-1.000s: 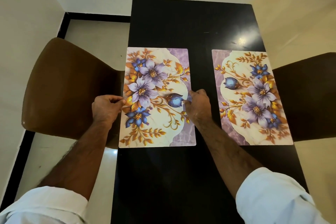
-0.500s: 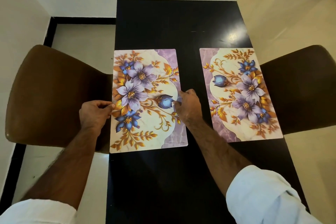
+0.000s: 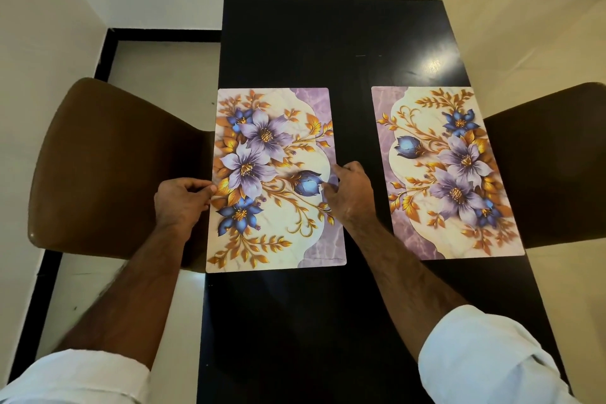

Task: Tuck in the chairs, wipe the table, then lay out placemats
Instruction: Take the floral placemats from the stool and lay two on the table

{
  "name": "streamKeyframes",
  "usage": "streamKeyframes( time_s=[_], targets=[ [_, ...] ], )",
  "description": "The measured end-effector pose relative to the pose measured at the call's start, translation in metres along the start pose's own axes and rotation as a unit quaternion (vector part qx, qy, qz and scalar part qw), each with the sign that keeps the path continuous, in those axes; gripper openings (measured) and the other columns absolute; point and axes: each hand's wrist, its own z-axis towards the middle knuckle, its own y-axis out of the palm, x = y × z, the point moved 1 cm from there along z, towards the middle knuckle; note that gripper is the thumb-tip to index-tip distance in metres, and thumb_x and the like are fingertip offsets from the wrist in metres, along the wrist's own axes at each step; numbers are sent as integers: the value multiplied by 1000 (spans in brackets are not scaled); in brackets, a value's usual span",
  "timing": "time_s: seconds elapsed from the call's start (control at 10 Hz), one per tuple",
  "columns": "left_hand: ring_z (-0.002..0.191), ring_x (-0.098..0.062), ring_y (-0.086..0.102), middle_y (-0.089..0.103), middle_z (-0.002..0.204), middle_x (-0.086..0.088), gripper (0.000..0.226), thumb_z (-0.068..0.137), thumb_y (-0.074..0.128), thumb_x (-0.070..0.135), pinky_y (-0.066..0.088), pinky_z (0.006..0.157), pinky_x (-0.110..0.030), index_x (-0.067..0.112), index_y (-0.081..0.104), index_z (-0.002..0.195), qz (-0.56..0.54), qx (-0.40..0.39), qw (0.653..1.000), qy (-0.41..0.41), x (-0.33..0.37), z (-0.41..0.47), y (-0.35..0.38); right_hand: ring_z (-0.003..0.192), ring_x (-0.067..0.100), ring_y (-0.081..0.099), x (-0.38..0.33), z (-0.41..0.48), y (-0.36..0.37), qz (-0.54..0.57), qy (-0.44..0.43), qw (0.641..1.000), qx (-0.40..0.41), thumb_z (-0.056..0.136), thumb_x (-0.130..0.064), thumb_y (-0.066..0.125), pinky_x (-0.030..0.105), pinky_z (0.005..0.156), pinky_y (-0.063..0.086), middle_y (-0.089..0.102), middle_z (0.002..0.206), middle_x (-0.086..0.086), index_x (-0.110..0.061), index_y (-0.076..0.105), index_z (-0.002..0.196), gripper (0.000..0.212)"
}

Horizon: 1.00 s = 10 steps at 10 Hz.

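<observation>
Counted on one black table [image 3: 328,43]: two floral mats lying flat, left placemat [image 3: 262,239] at 9 o'clock, right placemat [image 3: 452,174] at 3 o'clock, apart. Counted beside it: two brown chairs, left chair [image 3: 108,167] at 9 o'clock, right chair [image 3: 551,167] at 3 o'clock. Two hands at the left placemat: left hand [image 3: 178,203] pinching its 9 o'clock edge with curled fingers, right hand [image 3: 352,193] likewise at its 3 o'clock edge.

1. Your table [image 3: 328,43] is glossy black.
2. Your 11 o'clock placemat [image 3: 275,180] shows lilac and blue flowers with gold leaves on cream, plus a purple marbled band along its 3 o'clock edge.
3. Your 1 o'clock placemat [image 3: 447,174] carries the same print, with the purple band at its 9 o'clock edge.
4. The 9 o'clock chair [image 3: 108,167] and 3 o'clock chair [image 3: 551,167] are brown.
5. Your sleeves [image 3: 485,357] are white.
</observation>
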Motion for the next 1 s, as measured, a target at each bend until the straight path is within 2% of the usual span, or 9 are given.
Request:
streamKeyframes(
  time_s=[0.4,0.6,0.7,0.8,0.9,1.0],
  targets=[
    [87,-19,79,80,97,-1,18,94,87,24,69,84,-47,15,83,110,16,11,1000,-8,2,-1,0,138,26,57,-3,-1,-3,-2,13,1000,-11,104,-37,75,32,111,52,54,152,8,-8,58,156,63],
    [89,-22,79,79,97,-2,20,95,87,24,69,82,-46,14,83,112,16,20,1000,-16,4,-5,3,138,24,58,0,0,1,15,15,1000,-14,103,-37,76,31,107,54,53,153,8,-11,55,159,65],
    [91,-22,79,80,107,-6,33,95,86,28,69,86,-47,13,79,124,2,35,999,-24,3,-10,3,132,22,64,5,-3,-3,75,27,997,-17,103,-36,76,32,98,60,54,154,8,-13,46,165,72],
    [96,-23,79,79,115,-8,38,101,80,32,68,88,-47,12,75,133,-8,67,997,-26,0,-33,3,133,18,64,20,-25,-11,95,22,995,-37,102,-36,77,32,97,61,52,158,7,-18,37,170,81],
    [101,-25,79,79,115,-6,36,104,75,38,68,89,-51,14,75,130,-10,61,998,3,-1,-69,2,144,21,57,49,-61,-23,34,4,998,-49,103,-42,75,41,113,56,48,165,4,-25,38,169,78],
    [107,-26,74,74,115,-3,37,107,71,38,65,93,-52,11,74,133,6,42,999,32,-8,-124,8,153,21,46,84,-119,-38,-20,-17,998,-55,106,-44,68,42,123,47,47,166,1,-27,42,166,67]
  ],
)
